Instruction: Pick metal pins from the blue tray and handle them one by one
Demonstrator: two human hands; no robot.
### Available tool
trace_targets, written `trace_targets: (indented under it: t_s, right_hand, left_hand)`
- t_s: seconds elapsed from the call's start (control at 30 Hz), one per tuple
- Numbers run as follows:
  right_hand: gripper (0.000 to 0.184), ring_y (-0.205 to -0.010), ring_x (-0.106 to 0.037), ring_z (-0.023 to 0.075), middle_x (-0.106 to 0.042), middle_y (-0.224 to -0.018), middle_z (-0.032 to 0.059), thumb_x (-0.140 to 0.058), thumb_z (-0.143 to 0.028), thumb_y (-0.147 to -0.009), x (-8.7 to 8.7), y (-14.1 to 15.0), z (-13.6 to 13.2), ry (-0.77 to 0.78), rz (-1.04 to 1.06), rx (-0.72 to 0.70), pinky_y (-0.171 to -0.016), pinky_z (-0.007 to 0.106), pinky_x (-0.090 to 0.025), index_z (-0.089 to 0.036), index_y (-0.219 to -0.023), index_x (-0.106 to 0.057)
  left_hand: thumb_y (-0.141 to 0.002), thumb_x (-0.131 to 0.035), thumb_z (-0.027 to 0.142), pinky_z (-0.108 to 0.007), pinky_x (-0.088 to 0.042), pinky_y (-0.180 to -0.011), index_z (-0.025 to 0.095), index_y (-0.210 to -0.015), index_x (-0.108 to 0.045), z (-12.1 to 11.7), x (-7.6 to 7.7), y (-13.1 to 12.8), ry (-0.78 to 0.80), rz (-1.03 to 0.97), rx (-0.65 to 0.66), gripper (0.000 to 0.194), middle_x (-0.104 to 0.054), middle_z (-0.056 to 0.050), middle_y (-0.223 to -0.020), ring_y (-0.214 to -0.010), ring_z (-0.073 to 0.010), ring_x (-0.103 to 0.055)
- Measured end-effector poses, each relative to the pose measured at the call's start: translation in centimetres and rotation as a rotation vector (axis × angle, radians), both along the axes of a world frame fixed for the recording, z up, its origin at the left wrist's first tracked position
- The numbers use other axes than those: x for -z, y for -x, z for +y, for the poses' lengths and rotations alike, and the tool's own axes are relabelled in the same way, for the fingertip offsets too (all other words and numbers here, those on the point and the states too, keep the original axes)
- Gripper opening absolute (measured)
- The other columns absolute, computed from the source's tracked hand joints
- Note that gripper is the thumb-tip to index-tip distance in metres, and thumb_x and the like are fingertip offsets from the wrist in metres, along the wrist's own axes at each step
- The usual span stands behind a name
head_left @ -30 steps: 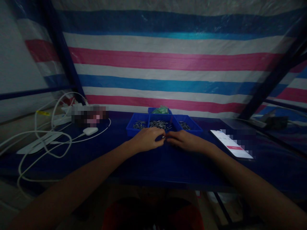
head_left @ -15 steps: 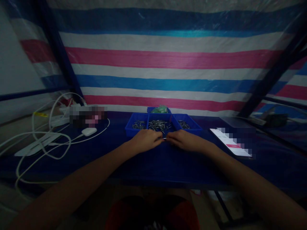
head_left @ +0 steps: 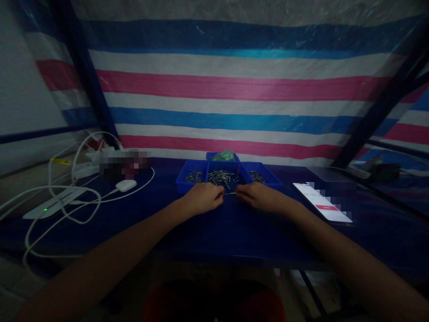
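Here's a thin, straight, pale-shining rod, stretched almost level, one end pinched in the left hand, the other in the right hand; it's above the blue worktop, just before bins of dark, glinting metal pieces.

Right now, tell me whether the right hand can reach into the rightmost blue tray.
Likely yes: the open tray lies just beyond the right hand, though a thin metal rod seemingly occupies its grip.
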State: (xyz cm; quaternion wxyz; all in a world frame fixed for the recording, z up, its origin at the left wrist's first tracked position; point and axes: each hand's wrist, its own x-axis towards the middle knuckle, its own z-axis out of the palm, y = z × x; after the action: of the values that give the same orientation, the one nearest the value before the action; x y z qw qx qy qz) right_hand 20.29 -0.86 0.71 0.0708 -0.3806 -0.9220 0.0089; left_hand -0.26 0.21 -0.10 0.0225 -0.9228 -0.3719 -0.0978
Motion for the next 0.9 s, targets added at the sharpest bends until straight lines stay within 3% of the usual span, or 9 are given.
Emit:
trace_targets:
  t_s: [0.9]
  right_hand:
    - [0.02,-0.06,-0.053,0.0119,-0.059,-0.07,0.0038,-0.035,-0.025,-0.087,-0.08,0.35,-0.29,0.07,0.025,0.0,-0.056,0.024,-0.036,-0.017,-0.079,-0.051]
  left_hand:
    - [-0.078,-0.043,0.026,-0.024,-0.035,-0.052,0.018,-0.083,-0.056,0.1,0.01,0.0,0.027,0.02,-0.022,0.016,-0.06,-0.003,-0.069,-0.06,-0.0136,-0.054]
